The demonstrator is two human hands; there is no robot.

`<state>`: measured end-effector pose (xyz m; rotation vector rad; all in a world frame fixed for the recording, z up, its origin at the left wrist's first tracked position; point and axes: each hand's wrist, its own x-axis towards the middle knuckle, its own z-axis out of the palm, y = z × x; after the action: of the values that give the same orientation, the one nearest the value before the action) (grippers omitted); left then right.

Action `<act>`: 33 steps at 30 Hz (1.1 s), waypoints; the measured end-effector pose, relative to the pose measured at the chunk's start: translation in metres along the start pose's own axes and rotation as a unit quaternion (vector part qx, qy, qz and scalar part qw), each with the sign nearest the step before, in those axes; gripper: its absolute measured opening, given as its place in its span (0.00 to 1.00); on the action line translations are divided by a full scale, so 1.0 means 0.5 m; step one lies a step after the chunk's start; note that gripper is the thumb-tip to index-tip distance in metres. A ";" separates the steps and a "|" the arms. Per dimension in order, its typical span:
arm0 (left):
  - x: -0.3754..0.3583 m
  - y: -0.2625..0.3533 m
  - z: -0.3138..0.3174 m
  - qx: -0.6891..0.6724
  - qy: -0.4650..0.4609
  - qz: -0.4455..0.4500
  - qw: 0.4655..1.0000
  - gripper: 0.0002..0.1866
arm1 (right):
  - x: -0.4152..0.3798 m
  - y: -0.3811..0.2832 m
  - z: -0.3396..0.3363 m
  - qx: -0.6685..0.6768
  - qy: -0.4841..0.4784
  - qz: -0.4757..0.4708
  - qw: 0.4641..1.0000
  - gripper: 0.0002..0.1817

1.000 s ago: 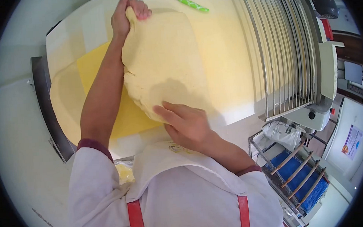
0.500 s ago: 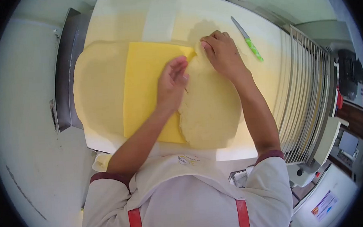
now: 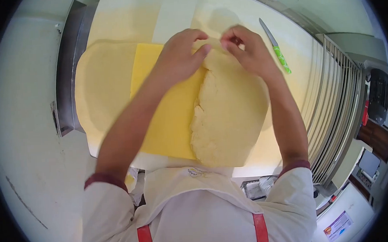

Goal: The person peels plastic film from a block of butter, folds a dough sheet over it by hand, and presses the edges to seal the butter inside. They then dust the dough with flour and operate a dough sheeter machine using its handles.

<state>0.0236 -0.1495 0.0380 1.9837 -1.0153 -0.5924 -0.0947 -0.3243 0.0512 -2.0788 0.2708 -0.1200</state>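
Yellow sheet (image 3: 172,126) partly hidden behind left forearm (image 3: 134,117).

Bakery or pastry kitchen, likely: large dough sheet (image 3: 231,114) on surface (image 3: 175,21), metal bar guard (image 3: 336,109) along right edge, white apron (image 3: 171,183).

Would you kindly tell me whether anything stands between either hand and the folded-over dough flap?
Nothing visible does: the left hand and right hand are both at the far edge of the dough flap, with no object in between. The green-handled knife lies to the right of the right hand, apart from the flap.
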 end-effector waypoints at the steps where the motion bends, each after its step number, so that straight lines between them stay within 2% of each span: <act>1: 0.038 -0.014 0.002 0.032 -0.081 -0.020 0.996 0.17 | -0.003 -0.001 -0.022 -0.039 -0.090 0.064 0.993 0.11; 4: 0.136 -0.010 -0.010 0.065 -0.339 -0.038 0.938 0.18 | 0.011 0.000 -0.028 -0.016 -0.159 0.194 0.968 0.14; 7: 0.174 0.017 -0.009 0.173 -0.445 -0.070 0.876 0.15 | 0.046 0.021 -0.047 0.042 -0.270 0.192 0.943 0.17; 10: 0.155 0.031 -0.020 0.119 -0.417 -0.078 0.898 0.13 | 0.070 -0.028 -0.057 -0.016 -0.283 0.287 0.915 0.17; 13: 0.133 0.032 -0.022 0.121 -0.352 -0.070 0.925 0.12 | 0.082 0.023 -0.045 -0.016 -0.317 0.232 0.920 0.15; 16: 0.135 0.019 -0.015 0.105 -0.323 -0.072 0.938 0.12 | 0.062 0.027 -0.044 -0.075 -0.242 0.195 0.948 0.11; 19: 0.143 0.023 -0.001 0.008 -0.340 -0.125 0.932 0.12 | 0.034 0.034 -0.073 0.102 -0.217 0.263 0.934 0.08; 22: 0.147 0.060 0.031 0.067 -0.361 -0.123 0.922 0.12 | 0.030 0.058 -0.084 0.003 -0.268 0.220 0.938 0.10; 25: 0.155 0.052 0.034 0.040 -0.362 -0.099 0.926 0.12 | 0.017 0.063 -0.083 0.030 -0.223 0.249 0.942 0.10; 28: 0.153 0.053 0.043 0.023 -0.332 -0.114 0.936 0.12 | -0.005 0.053 -0.110 0.101 -0.188 0.301 0.929 0.09; 31: 0.159 0.077 0.074 0.039 -0.354 -0.096 0.929 0.11 | -0.015 0.070 -0.122 -0.005 -0.214 0.248 0.945 0.09; 33: 0.170 0.087 0.087 0.061 -0.363 -0.097 0.925 0.12 | -0.014 0.072 -0.125 -0.011 -0.213 0.249 0.945 0.09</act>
<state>0.0222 -0.2541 0.0462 2.0170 -1.3077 -1.4804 -0.1189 -0.3926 0.0513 -1.9359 0.5187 0.6319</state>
